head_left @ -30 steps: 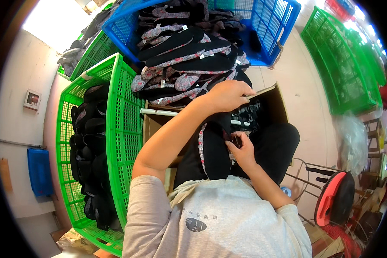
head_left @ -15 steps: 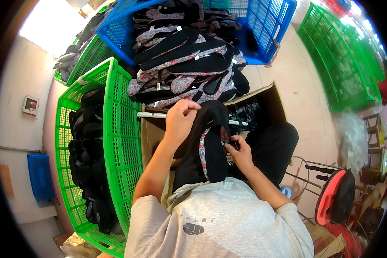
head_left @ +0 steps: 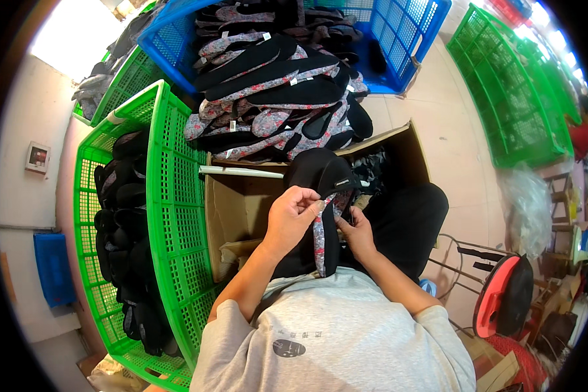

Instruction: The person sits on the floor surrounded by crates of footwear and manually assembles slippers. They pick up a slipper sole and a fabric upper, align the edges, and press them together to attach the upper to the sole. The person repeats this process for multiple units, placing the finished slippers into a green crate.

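Note:
A black cloth slipper (head_left: 310, 171) with a grey-and-red floral lining lies over my lap, its rounded toe pointing away from me. My left hand (head_left: 290, 222) pinches the floral edge (head_left: 319, 243) of its opening between thumb and fingertips. On the other side of the opening, my right hand (head_left: 357, 236) is closed, fingertips pressed together at the slipper's right edge. Whether a small tool or thread is also in those fingers is too small to tell. A small pale mark shows on the black upper, just beyond my fingers.
An open cardboard box (head_left: 232, 215) stands before my lap, a white bar (head_left: 242, 171) across it. Beyond are piled floral-edged slippers (head_left: 287, 91) and a blue crate (head_left: 398, 39). A green crate (head_left: 176, 196) of dark slippers stands left; a red-and-black stool (head_left: 496, 297) right.
My left hand has come down and right from beside the slipper's toe to its floral edge, where it now pinches. The slipper has turned slightly. My right hand stays at the right edge.

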`<control>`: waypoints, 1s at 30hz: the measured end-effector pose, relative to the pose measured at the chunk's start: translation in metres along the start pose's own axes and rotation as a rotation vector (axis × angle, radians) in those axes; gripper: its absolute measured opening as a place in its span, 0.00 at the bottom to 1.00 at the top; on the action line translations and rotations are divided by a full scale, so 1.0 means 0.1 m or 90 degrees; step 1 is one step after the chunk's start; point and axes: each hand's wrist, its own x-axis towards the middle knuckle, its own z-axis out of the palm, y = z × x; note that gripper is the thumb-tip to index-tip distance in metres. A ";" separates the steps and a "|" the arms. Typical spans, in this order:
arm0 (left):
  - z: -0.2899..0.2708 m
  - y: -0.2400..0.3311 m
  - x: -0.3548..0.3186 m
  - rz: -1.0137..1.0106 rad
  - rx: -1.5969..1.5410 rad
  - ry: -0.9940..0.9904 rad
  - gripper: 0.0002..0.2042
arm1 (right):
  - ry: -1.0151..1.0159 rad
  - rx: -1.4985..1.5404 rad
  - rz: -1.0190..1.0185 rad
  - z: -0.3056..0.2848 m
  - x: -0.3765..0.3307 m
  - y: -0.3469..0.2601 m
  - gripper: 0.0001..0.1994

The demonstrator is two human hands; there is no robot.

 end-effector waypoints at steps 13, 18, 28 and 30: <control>0.29 0.09 -0.13 0.040 0.177 0.012 0.10 | 0.011 0.001 0.019 -0.02 -0.06 0.07 0.07; 0.33 0.08 -0.22 0.290 0.397 0.096 0.10 | 0.019 0.090 0.077 0.03 -0.09 0.00 0.06; -0.06 -0.27 -0.26 0.366 0.473 0.316 0.11 | 0.105 0.018 -0.115 -0.05 -0.10 -0.03 0.11; -0.06 -0.30 -0.25 0.341 0.449 0.328 0.10 | 0.118 -0.016 -0.150 -0.03 -0.12 -0.08 0.11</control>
